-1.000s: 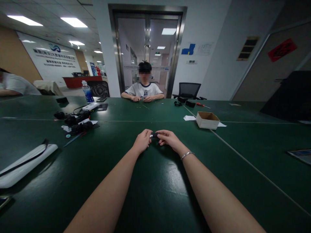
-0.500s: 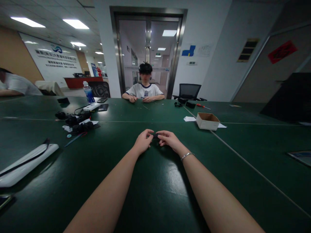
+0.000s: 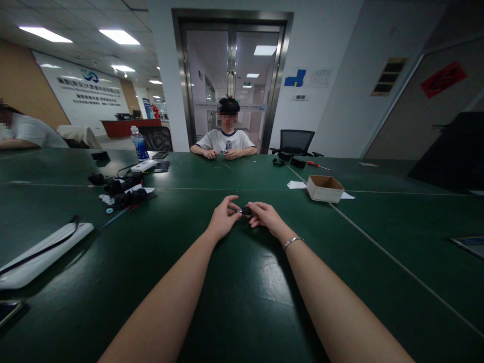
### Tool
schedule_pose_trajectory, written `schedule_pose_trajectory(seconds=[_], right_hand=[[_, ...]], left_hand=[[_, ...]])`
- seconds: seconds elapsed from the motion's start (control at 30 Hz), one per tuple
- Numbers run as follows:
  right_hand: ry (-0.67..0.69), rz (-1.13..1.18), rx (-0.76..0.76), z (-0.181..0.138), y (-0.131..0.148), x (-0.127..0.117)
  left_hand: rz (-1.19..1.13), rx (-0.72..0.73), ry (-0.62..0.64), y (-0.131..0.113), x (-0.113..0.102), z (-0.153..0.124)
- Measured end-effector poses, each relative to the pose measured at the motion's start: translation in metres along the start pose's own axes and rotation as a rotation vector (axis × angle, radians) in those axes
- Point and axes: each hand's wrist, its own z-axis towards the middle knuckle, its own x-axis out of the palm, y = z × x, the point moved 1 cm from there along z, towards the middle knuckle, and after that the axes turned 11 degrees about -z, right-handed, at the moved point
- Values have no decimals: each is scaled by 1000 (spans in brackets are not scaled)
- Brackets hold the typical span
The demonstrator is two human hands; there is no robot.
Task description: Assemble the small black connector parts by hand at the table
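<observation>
Over the green table (image 3: 242,302), left hand (image 3: 223,220) and right hand (image 3: 266,218) pinch what seems a small black part (image 3: 246,210) between them.

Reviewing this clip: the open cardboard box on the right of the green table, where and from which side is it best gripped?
Probably the near long wall of the cardboard box, taken from above: it sits upright with its top open, so fingers can pinch the rim, one inside and one outside. Its near side looks free; white paper lies beside it. Both hands are busy with a small dark part.
</observation>
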Motion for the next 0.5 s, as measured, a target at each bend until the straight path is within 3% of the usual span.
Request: schedule_pose_trajectory(seconds=[0.27,0.4,0.5], right_hand=[[56,16,-55,-6,4,-2],[37,-28,24,-6,7,0],[52,-45,4,-8,10,1]], left_hand=[[0,-28,-21,-4,-1,1],[0,8,-16,-2,0,1],[-12,5,-16,-1,1,0]])
